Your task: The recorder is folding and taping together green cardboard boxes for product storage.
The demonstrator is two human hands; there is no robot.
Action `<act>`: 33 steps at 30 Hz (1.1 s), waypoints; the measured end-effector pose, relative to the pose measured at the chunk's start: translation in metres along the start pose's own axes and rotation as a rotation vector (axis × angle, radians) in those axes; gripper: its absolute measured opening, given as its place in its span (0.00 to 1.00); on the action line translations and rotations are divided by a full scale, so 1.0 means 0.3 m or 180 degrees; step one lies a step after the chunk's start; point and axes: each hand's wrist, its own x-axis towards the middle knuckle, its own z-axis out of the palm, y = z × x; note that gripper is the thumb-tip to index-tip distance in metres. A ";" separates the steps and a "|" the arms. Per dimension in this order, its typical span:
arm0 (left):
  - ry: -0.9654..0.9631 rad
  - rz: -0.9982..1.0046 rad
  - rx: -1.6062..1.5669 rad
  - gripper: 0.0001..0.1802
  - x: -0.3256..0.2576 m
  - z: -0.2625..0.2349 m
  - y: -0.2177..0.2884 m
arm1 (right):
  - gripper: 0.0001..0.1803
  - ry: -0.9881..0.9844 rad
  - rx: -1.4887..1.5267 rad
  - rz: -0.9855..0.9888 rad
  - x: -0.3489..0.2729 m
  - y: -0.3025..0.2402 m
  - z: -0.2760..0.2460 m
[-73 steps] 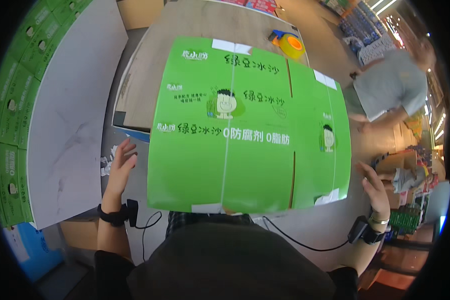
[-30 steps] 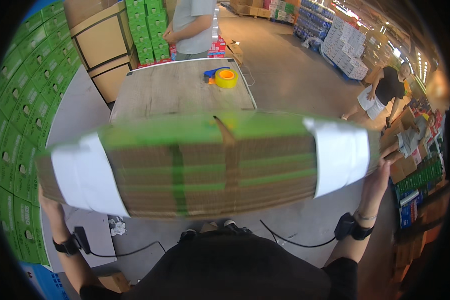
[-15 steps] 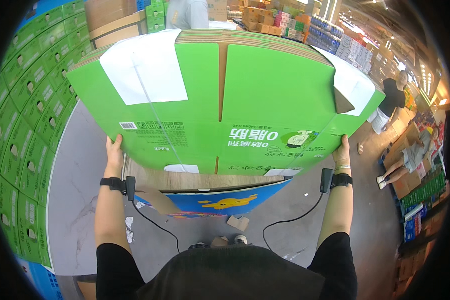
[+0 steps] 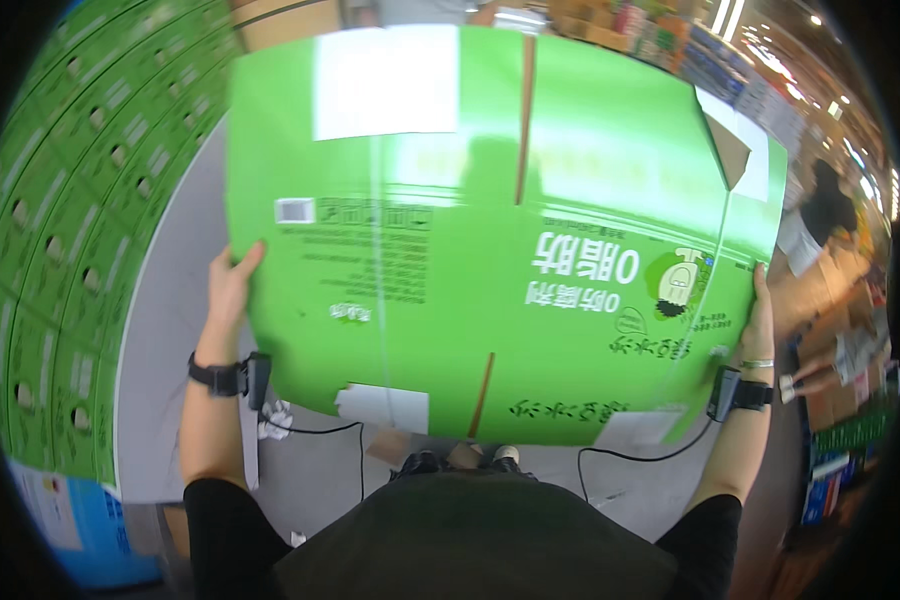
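A bundle of flat green cardboard cartons (image 4: pixel 460 290) fills the middle of the view, its broad printed face turned up toward me. Thin strapping runs over it, with a white patch (image 4: pixel 388 90) at the far left and others along its edges. My left hand (image 4: pixel 233 280) grips the left edge, thumb on the face and fingers out of sight behind. On the opposite edge my right hand (image 4: pixel 759 315) holds in the same way, its fingers mostly hidden. A torn flap (image 4: pixel 728 150) sticks up near the far right corner.
Stacked green cartons (image 4: pixel 90 260) form a wall at my left, beside a pale grey surface (image 4: pixel 165 340). Scraps of paper (image 4: pixel 275 420) and a cardboard piece (image 4: pixel 388 446) lie near my feet. People and stacked goods stand blurred at the right.
The bundle has come nearer and tipped, so its face shows more fully and its layered far edge is gone from sight. It now covers the blue printed box. Both hands have kept their grip.
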 end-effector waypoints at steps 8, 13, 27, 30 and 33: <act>-0.0324 -0.1129 -0.0351 0.26 -0.138 0.043 -0.061 | 0.28 0.0132 -0.0369 0.1067 0.077 0.111 -0.024; -0.0481 -0.1463 0.0446 0.28 -0.120 0.043 -0.057 | 0.29 -0.0017 -0.1892 0.1546 0.172 0.222 -0.058; -0.1653 0.0092 0.1894 0.13 -0.474 0.362 0.103 | 0.17 -0.3970 -0.4013 -0.2142 -0.209 0.271 1.098; -0.1670 0.0017 0.1926 0.10 -0.453 0.438 0.086 | 0.15 -0.4062 -0.3636 -0.2917 -0.191 0.412 1.176; -0.1628 -0.0208 0.1726 0.09 -0.453 0.460 0.068 | 0.09 -0.4209 -0.3353 -0.3362 -0.141 0.471 1.174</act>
